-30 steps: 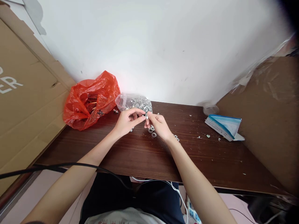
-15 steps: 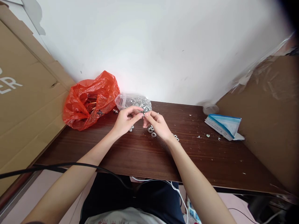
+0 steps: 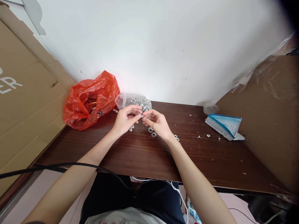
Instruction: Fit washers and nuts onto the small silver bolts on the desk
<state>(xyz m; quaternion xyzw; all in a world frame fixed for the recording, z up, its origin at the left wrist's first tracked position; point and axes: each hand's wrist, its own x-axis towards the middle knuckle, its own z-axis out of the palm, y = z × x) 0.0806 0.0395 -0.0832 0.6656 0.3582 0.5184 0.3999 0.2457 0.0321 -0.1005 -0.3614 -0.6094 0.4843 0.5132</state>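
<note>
My left hand (image 3: 124,119) pinches a small silver bolt (image 3: 140,114) between thumb and fingertips. Something wider, perhaps a washer, seems to sit on it, but the fingers hide most of the detail. From the other side, the thumb and index finger of my right hand (image 3: 157,122) close around the bolt's end. Below the left fingers, a few bolts (image 3: 131,128) stand on the table. Flat washers (image 3: 153,134) lie under the right hand, and small nuts (image 3: 176,137) lie beside the right wrist. Just beyond my hands is a clear plastic bag (image 3: 144,102) of metal hardware.
A red plastic bag (image 3: 91,102) sits at the back left against a cardboard panel (image 3: 30,93). To the right on the dark wooden table (image 3: 140,158) are a blue-and-white packet (image 3: 223,126) and a clear round container (image 3: 210,108). A black cable (image 3: 77,164) crosses the left forearm.
My right hand's fingers have shifted and spread a little, with the thumb lower. The left hand has barely moved, and the silver piece between the hands now shows more.
</note>
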